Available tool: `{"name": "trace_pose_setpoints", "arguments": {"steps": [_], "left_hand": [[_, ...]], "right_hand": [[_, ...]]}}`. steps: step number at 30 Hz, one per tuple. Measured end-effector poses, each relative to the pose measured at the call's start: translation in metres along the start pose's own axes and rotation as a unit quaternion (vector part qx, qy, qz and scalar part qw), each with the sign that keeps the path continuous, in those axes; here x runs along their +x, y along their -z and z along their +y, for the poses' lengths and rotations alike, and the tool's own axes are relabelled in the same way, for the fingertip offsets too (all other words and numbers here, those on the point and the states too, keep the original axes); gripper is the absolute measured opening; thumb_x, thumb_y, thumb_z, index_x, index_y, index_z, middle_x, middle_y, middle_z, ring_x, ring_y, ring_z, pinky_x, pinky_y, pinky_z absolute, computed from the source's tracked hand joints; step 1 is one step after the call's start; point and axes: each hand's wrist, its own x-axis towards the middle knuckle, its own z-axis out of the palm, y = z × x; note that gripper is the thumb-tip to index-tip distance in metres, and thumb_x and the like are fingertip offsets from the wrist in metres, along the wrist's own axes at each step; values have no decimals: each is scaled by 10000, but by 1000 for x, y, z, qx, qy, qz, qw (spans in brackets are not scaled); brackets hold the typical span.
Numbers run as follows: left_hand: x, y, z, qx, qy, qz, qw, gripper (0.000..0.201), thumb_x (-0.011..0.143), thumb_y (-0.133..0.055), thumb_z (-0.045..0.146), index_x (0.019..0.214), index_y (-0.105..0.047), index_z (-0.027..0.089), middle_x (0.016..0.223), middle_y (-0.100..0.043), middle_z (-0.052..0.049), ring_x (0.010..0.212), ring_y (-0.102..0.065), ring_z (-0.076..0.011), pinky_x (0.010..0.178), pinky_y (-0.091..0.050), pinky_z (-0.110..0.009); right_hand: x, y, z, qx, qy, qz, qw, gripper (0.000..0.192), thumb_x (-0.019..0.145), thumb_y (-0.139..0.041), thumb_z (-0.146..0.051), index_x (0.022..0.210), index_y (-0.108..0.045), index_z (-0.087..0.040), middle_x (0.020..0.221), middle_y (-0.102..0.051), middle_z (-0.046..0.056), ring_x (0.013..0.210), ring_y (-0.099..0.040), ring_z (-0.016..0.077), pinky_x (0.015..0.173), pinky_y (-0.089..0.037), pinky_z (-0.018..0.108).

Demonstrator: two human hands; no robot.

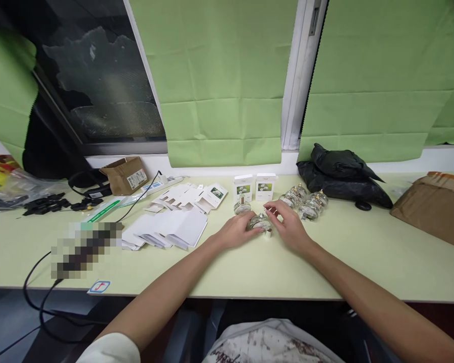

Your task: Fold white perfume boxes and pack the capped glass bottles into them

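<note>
My left hand (235,232) rests on the table with its fingers around a round, clear glass perfume bottle (259,222). My right hand (290,228) is beside that bottle's top, thumb and fingertips drawn together in a pinch; whatever is between them is too small to make out. Close below the bottle stands a small silvery cap (268,233). Another round bottle (242,207) sits just beyond my left hand. Behind it stand two upright white boxes, a left box (243,188) and a right box (265,187), each with a flower picture.
Several more glass bottles (313,205) are grouped right of my hands. Folded white cartons (185,224) lie to the left. Farther out are black plastic bags (342,176), a brown package (435,209), an open cardboard box (125,176) and a black cable (139,197).
</note>
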Motion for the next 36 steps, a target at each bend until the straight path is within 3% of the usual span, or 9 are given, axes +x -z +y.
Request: {"name": "trace_pose_setpoints", "arguments": {"steps": [14, 25, 31, 36], "left_hand": [[0, 1, 6, -12, -2, -14, 1000, 404, 983, -577, 600, 1102, -608, 215, 1002, -685, -56, 856, -617, -225, 699, -413, -318], [0, 0, 3, -22, -4, -7, 1000, 416, 965, -597, 612, 1085, -620, 214, 940, -663, -41, 810, -593, -214, 677, -403, -323], [-1, 1, 5, -36, -7, -9, 999, 435, 966, -586, 616, 1115, -629, 210, 951, -667, -51, 826, -600, -219, 681, -421, -323], [-1, 1, 5, -35, -4, -10, 999, 407, 975, -588, 588, 1121, -631, 211, 978, -674, -53, 844, -603, -217, 682, -409, -313]], "right_hand": [[-2, -3, -2, -4, 36, -16, 999, 173, 1075, -512, -287, 1160, -662, -265, 1074, -681, 61, 907, -645, 210, 810, -521, 355], [-2, 0, -5, 20, 9, -40, 999, 210, 1055, -521, -355, 1139, -692, -266, 1019, -673, 85, 922, -655, 240, 695, -561, 360], [-2, 1, -3, 48, -4, -50, 998, 160, 1022, -577, -362, 1084, -680, -257, 1208, -652, 102, 939, -647, 222, 652, -547, 334], [-2, -1, 2, 58, -7, -60, 997, 161, 992, -634, -370, 1103, -665, -258, 1185, -624, 95, 907, -618, 210, 700, -541, 339]]}}
